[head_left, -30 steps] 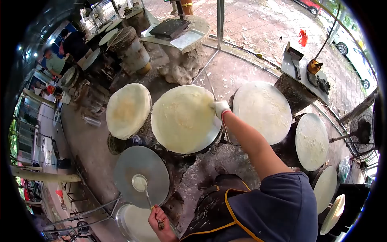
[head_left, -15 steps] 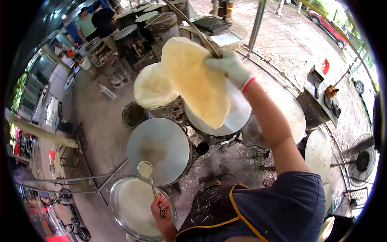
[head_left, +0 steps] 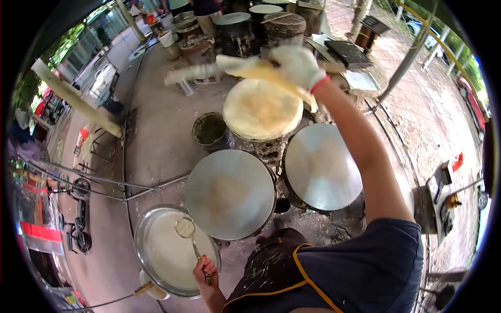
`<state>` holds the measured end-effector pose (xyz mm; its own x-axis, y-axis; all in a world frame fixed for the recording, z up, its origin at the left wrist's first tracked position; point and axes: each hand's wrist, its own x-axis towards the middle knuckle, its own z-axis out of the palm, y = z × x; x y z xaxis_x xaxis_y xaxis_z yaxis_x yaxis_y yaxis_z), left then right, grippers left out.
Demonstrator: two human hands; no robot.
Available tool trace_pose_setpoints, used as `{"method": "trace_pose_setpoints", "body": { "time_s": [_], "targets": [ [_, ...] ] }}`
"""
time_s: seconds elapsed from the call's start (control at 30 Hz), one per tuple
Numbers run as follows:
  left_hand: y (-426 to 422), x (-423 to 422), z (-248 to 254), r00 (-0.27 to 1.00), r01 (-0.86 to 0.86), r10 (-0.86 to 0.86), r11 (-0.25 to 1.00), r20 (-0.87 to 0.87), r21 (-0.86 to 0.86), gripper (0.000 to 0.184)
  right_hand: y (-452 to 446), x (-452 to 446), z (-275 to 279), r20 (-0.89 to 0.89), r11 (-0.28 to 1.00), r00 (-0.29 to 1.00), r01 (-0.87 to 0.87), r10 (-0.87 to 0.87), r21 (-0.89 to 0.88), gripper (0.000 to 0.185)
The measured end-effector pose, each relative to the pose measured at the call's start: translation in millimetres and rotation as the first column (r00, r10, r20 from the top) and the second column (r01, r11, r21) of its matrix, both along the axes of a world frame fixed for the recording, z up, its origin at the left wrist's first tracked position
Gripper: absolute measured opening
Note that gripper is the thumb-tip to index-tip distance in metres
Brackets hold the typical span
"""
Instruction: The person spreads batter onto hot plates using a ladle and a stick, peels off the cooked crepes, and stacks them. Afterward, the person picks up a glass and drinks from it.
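Note:
My left hand is closed round the handle of a ladle, whose bowl is over the white batter in a large metal basin. My right hand, in a white glove with a red cuff, grips a blurred flatbread; a blurred pale length stretches left from it. The flatbread hangs above the far edge of a stack of round flatbreads. Nearer me are two bare round griddles, one in the middle and one to its right.
A dark bucket stands left of the stack. Metal rails cross the left side. More drum stoves and two people, partly cut off, are at the top. A small table with tools stands at the right.
The flatbread came off the right griddle and moved over the stack with my right hand. My left hand's ladle shifted from above the middle griddle to over the basin. The view turned left.

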<state>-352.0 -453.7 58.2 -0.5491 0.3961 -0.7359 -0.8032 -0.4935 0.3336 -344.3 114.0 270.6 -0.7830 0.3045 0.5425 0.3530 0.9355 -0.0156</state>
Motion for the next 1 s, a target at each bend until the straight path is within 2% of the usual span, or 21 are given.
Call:
{"method": "trace_pose_setpoints", "body": {
  "time_s": [0.07,0.13,0.2,0.3,0.33,0.37,0.47,0.53,0.6,0.63,0.67,0.73,0.8,0.83,0.87,0.9,0.97,1.0],
  "targets": [
    [6,1,0,0.999,-0.049,0.048,0.998,-0.009,-0.027,0.012,-5,-7,-57,-0.017,0.997,0.998,-0.063,0.063,-0.036,0.017],
    [11,4,4,0.995,-0.096,0.094,0.993,-0.023,-0.072,0.012,13,-21,-155,-0.072,0.977,0.992,-0.12,0.108,-0.179,0.01],
    [14,5,6,0.994,-0.101,0.097,0.989,-0.04,-0.107,0.013,25,-29,-241,-0.025,0.969,0.999,0.013,-0.02,-0.248,0.009],
    [17,7,10,0.993,-0.113,0.108,0.98,-0.04,-0.163,0.012,29,-25,-311,0.101,0.953,0.984,0.166,-0.145,-0.254,0.011],
    [18,6,10,0.993,-0.116,0.111,0.977,-0.036,-0.181,0.012,27,-24,-317,0.139,0.952,0.978,0.188,-0.158,-0.24,0.013],
    [18,5,10,0.992,-0.124,0.12,0.974,-0.034,-0.191,0.01,26,-22,-320,0.227,0.918,0.964,0.212,-0.139,-0.336,0.017],
    [12,6,4,0.994,-0.109,0.102,0.973,-0.047,-0.202,0.006,19,-15,-289,0.366,0.863,0.93,0.208,-0.029,-0.46,0.02],
    [1,6,-1,0.992,-0.1,0.081,0.974,-0.1,-0.203,0.008,23,-10,-301,0.314,0.868,0.949,0.189,-0.04,-0.46,0.02],
    [-15,7,-10,0.99,-0.11,0.095,0.982,-0.107,-0.152,0.013,8,-10,-296,0.12,0.811,0.993,0.066,0.005,-0.582,0.027],
    [-21,10,-5,0.985,-0.151,0.139,0.98,-0.102,-0.126,0.009,5,-12,-316,-0.044,0.722,0.997,-0.073,0.059,-0.688,0.034],
    [-27,10,-4,0.98,-0.181,0.172,0.979,-0.101,-0.095,0.012,-40,-18,-256,0.295,0.76,0.955,0.215,-0.031,-0.614,0.042],
    [-50,10,-7,0.968,-0.246,0.238,0.963,-0.075,-0.111,0.013,-98,-26,-249,0.333,0.77,0.943,0.19,0.031,-0.609,0.05],
    [-83,12,-19,0.96,-0.271,0.26,0.956,-0.1,-0.116,0.013,-156,-23,-274,0.083,0.724,0.948,-0.177,0.308,-0.667,0.051],
    [-99,12,-27,0.959,-0.271,0.258,0.956,-0.113,-0.115,0.014,-185,-22,-293,0.11,0.564,0.906,-0.156,0.408,-0.811,0.053],
    [-110,15,-35,0.961,-0.271,0.253,0.945,-0.116,-0.185,0.012,-216,-17,-318,0.057,0.503,0.879,-0.217,0.473,-0.836,0.049],
    [-126,14,-45,0.963,-0.264,0.241,0.932,-0.12,-0.248,0.01,-256,-7,-340,0.112,0.209,0.896,0.022,0.43,-0.978,0.043],
    [-168,9,-73,0.981,-0.193,0.174,0.932,-0.09,-0.305,0.008,-357,1,-315,0.086,0.038,0.85,0.078,0.52,-0.996,0.036],
    [-197,6,-92,0.99,-0.138,0.126,0.944,-0.059,-0.3,0.006,-396,-5,-312,0.274,0.111,0.733,0.263,0.623,-0.958,0.036]
  ]
}}
